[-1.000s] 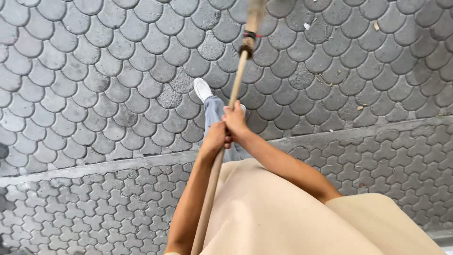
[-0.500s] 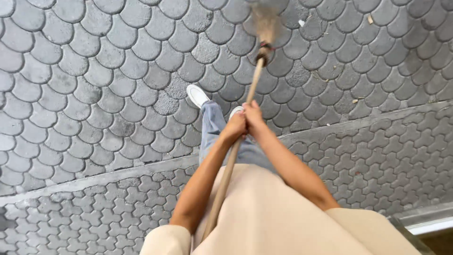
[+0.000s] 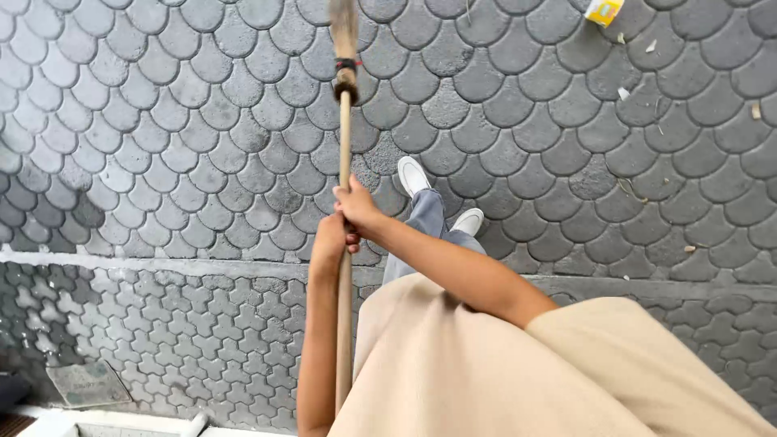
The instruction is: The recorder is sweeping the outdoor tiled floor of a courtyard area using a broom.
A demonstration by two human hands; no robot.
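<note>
Grey scalloped paving [image 3: 202,121] lies below; right hand [image 3: 358,209] and left hand [image 3: 330,243] clasp the broom handle [image 3: 345,137].

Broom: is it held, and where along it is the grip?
Yes. Both hands, right hand above left hand, grip the broom on its wooden handle, well below the bristle head.

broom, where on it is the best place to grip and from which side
Grip the bare wooden handle of the broom, below the binding and away from the bristles. It is a straight, slim pole pointing away from the body, so come from either side and wrap the fingers round it, as the right hand and left hand do, stacked.
</note>
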